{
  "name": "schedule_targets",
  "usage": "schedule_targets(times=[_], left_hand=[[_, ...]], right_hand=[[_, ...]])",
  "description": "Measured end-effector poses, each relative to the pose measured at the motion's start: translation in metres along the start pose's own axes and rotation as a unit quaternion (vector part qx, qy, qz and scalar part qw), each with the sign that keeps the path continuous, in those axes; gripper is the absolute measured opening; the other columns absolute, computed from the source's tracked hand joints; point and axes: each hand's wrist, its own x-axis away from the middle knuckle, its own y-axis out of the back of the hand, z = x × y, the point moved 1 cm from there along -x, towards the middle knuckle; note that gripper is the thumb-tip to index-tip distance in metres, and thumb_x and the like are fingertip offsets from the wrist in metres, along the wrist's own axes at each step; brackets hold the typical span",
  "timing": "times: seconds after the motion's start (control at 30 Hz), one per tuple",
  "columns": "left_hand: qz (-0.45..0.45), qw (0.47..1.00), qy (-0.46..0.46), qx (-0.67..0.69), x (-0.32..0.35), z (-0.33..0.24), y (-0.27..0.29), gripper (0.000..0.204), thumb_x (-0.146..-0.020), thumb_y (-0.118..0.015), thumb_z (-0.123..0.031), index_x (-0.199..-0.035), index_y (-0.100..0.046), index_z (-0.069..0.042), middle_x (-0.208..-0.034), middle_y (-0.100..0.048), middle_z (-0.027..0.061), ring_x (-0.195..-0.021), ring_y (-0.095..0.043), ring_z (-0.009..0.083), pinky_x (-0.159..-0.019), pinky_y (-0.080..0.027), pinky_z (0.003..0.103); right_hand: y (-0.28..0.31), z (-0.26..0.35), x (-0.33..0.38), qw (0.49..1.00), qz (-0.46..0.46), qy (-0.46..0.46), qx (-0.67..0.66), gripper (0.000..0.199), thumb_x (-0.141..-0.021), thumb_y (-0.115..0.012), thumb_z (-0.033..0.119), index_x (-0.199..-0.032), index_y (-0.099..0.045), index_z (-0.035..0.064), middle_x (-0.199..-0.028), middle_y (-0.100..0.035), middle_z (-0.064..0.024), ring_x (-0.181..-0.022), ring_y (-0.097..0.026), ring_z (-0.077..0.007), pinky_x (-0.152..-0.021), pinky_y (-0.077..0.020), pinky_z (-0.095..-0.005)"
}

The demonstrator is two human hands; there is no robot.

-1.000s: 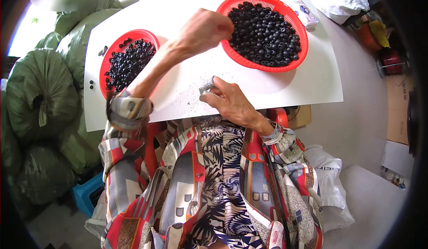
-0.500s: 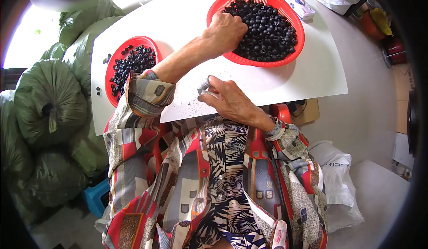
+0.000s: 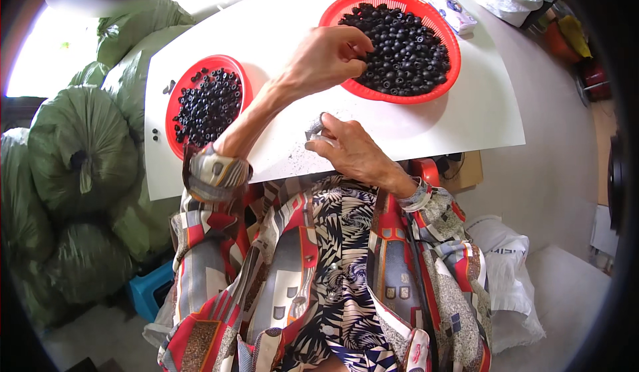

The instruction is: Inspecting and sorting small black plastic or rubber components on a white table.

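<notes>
A large red plastic basket [image 3: 458,66] at the far right of the table is filled with small round black pieces [image 3: 403,56], some with pale ring-shaped openings. Over its left rim is my left hand [image 3: 323,56], fingers curled toward the thumb; whatever they hold is hidden. My right hand [image 3: 359,149] stays above the near part of the table, its thumb and forefinger bent toward each other. Grey wrapping [image 3: 315,127] covers a fingertip there, and I cannot make out what lies between the fingers. Beyond my left forearm, a smaller red basin [image 3: 246,86] holds more black pieces [image 3: 210,106].
Two loose black pieces [image 3: 155,134] and dark crumbs [image 3: 303,159] lie on the white table [image 3: 279,132]. A white packet [image 3: 454,11] sits behind the large basket. Full green sacks [image 3: 83,139] pile up at left, near a blue stool [image 3: 148,292]; a white sack [image 3: 509,272] stands at right.
My left hand has lifted out of the black pieces and drawn back toward the basket's left rim, its fingers now more visible. The right hand keeps nearly the same pose.
</notes>
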Motion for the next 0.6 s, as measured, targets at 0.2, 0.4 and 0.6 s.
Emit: schedule_targets(times=[0.2,0.4,0.6], left_hand=[[-0.056,0.757,0.155,0.632,0.08,0.013,-0.005,0.024,-0.089,-0.058,-0.012,-0.107,-0.061,0.004,-0.102,-0.064,0.0137,-0.092,-0.063,0.0171,-0.08,-0.052,0.029],[-0.111,0.592,0.199,0.773,0.133,0.02,-0.018,0.024,-0.088,-0.057,-0.004,-0.109,-0.057,0.007,-0.109,-0.059,0.0158,-0.097,-0.061,0.0199,-0.089,-0.051,0.027],[-0.134,0.649,0.248,0.707,0.153,0.027,-0.023,0.028,-0.085,-0.061,-0.003,-0.111,-0.058,0.004,-0.104,-0.062,0.013,-0.095,-0.061,0.0184,-0.088,-0.05,0.025]], right_hand=[[-0.006,-0.015,-0.004,1.0,0.008,0.001,-0.008,0.024,-0.084,-0.06,0.015,-0.091,-0.046,-0.003,-0.067,-0.057,-0.0133,-0.058,-0.05,-0.0191,-0.056,-0.0414,-0.0354],[-0.01,-0.019,-0.004,0.997,-0.005,-0.026,-0.067,0.02,-0.086,-0.061,0.015,-0.099,-0.054,0.0018,-0.061,-0.052,-0.0099,-0.054,-0.049,-0.0127,-0.05,-0.0374,-0.032],[-0.009,-0.015,-0.006,0.997,0.0,-0.073,-0.024,0.023,-0.084,-0.064,0.013,-0.079,-0.047,-0.0018,-0.058,-0.044,-0.0035,-0.057,-0.037,-0.0078,-0.049,-0.034,-0.0288]])
